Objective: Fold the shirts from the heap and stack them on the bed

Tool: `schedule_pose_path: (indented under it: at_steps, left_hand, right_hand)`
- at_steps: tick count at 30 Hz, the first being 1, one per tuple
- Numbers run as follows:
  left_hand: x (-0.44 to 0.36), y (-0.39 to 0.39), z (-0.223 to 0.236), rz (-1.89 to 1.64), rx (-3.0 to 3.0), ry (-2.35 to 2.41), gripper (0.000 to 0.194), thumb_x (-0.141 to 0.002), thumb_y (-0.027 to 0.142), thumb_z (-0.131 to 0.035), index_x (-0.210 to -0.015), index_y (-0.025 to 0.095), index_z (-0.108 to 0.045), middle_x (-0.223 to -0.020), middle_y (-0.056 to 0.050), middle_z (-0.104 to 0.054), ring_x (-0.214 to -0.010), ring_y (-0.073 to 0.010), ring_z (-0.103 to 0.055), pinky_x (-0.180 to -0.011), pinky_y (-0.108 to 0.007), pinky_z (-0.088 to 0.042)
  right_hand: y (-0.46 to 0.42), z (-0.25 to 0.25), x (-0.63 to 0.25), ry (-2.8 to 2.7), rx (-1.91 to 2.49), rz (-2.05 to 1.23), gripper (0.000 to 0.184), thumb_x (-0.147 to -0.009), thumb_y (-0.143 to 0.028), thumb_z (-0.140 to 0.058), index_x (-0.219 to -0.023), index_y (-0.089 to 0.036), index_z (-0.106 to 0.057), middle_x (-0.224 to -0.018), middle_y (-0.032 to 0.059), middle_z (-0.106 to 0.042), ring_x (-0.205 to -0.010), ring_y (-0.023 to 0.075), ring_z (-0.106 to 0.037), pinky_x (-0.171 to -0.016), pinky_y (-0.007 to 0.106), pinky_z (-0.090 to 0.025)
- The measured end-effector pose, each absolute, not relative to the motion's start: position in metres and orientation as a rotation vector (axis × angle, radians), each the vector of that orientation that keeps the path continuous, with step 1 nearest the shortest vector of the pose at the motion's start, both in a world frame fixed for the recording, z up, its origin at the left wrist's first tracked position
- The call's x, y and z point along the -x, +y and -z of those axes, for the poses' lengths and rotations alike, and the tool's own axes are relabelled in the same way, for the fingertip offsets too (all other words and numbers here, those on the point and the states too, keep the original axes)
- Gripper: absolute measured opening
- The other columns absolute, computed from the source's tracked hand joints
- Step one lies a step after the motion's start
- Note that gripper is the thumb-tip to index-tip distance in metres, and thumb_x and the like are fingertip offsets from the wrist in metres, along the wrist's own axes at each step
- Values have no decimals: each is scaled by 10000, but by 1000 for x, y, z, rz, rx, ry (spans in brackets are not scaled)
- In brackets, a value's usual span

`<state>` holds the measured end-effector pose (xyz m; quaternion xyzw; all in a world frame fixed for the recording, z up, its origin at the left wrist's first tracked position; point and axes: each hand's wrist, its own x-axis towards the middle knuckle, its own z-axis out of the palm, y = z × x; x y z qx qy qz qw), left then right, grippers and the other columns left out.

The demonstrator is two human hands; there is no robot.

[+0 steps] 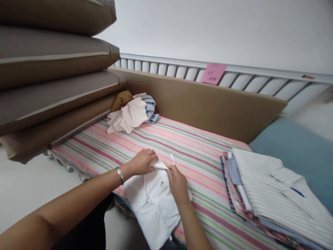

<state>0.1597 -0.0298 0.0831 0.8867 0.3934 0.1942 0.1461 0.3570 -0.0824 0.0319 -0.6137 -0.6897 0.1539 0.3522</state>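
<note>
A white shirt with a small dark print hangs partly over the near edge of the striped bedding. Its folded upper edge is pinched in my left hand, which has a silver bracelet at the wrist. My right hand grips the same edge a little to the right, near a thin white strip that sticks up. Fabric between the two hands is bunched, and the lower part of the shirt hangs loose. My fingertips are partly hidden by the cloth.
Striped bedding covers the surface. Crumpled clothes lie at the far left beside stacked brown cushions. Folded shirts form a pile at right. Behind stand a brown board, a white railing and a pink note.
</note>
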Motion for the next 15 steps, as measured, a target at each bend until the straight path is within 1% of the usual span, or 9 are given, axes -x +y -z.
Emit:
schedule_pose_path:
  at_steps: [2,4,5,7,10,12,15]
  left_hand:
    - [-164,-30,-79,-513,-2586,1107,222,-685,140,-573,-896,181,-626,-1019,-83,-606,-986,-233,-525,-930,-357,-363]
    - [-164,-26,-72,-590,-2470,1042,262,-654,100,-529,-892,169,-614,-1020,-78,-615,-978,-219,-537,-915,-329,-381]
    - [-163,-24,-68,-639,-2376,1016,287,-646,102,-515,-911,164,-607,-1004,-70,-621,-948,-207,-549,-885,-310,-400]
    - [-161,-19,-64,-693,-2189,998,282,-646,125,-490,-906,159,-595,-902,-38,-626,-829,-173,-563,-776,-267,-434]
    - [-162,-14,-63,-685,-2091,1062,152,-684,192,-470,-789,163,-577,-731,8,-577,-687,-138,-529,-634,-222,-413]
    - [-168,-10,-64,-625,-2145,1211,126,-716,233,-463,-745,170,-568,-702,12,-566,-677,-138,-527,-614,-220,-395]
    - [-183,1,-59,-494,-2215,1429,120,-721,236,-477,-738,179,-581,-718,-9,-601,-691,-160,-551,-623,-242,-385]
  right_hand:
    - [-83,-36,-361,-1808,1607,-443,216,-869,-346,-408,-921,-244,-591,-841,11,-679,-754,169,-617,-681,253,-400]
    - [-83,-40,-370,-1847,1617,-510,209,-858,-356,-431,-933,-257,-599,-833,3,-683,-766,168,-618,-683,254,-398]
    - [-84,-41,-376,-1864,1612,-545,201,-845,-363,-454,-932,-261,-604,-841,0,-684,-778,168,-616,-689,254,-398]
    - [-86,-41,-391,-1883,1609,-610,190,-804,-383,-510,-898,-258,-618,-826,-6,-680,-762,164,-604,-672,251,-397]
    - [-90,-35,-413,-1854,1644,-723,201,-756,-413,-544,-762,-227,-622,-676,-27,-630,-628,143,-552,-578,236,-369]
    - [-94,-30,-423,-1798,1672,-806,221,-751,-406,-532,-689,-210,-613,-607,-33,-601,-579,132,-526,-541,231,-349]
    - [-95,-21,-428,-1678,1741,-856,192,-735,-353,-532,-677,-202,-635,-648,-11,-648,-619,142,-567,-567,238,-371]
